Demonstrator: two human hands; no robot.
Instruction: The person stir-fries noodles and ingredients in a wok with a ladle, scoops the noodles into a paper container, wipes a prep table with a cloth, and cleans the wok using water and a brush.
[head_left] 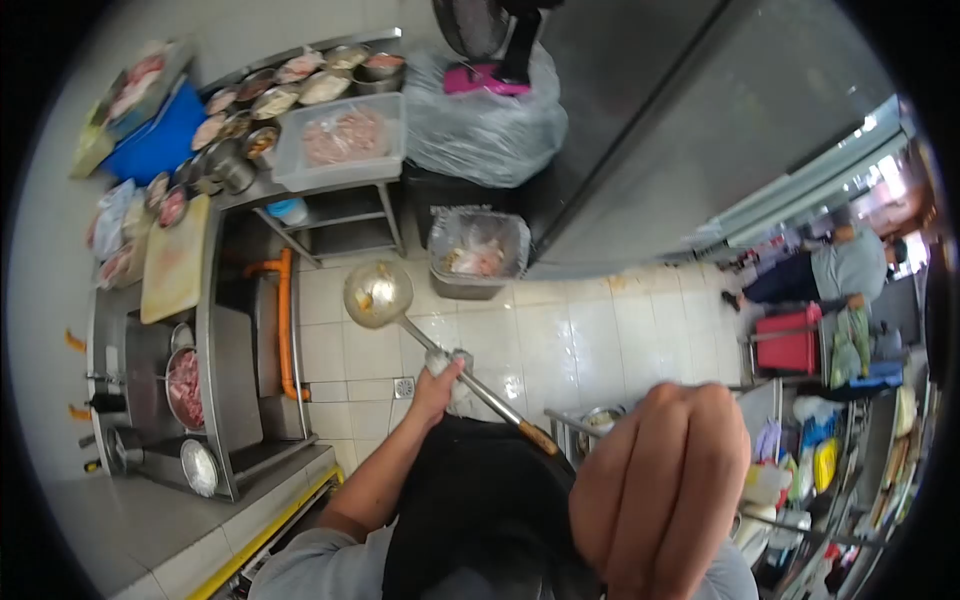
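My left hand [437,390] is closed around the metal handle of a long ladle [490,400], with a pale cloth [460,398] bunched at the grip. The ladle's wide round bowl points away from me over the tiled floor and has some yellowish bits in it. Its wooden handle end lies close to my black apron [470,500]. Raised very near the camera, my right hand [665,480] shows its back and curled fingers. The palm side is hidden, so I cannot make out what it holds, if anything.
A lined bin [480,290] with scraps stands just past the ladle. At left are a steel sink [235,370], a cutting board [177,260] and a bowl of raw meat [186,385]. A tub of meat [345,145] sits on a steel table. A person [845,270] stands at right.
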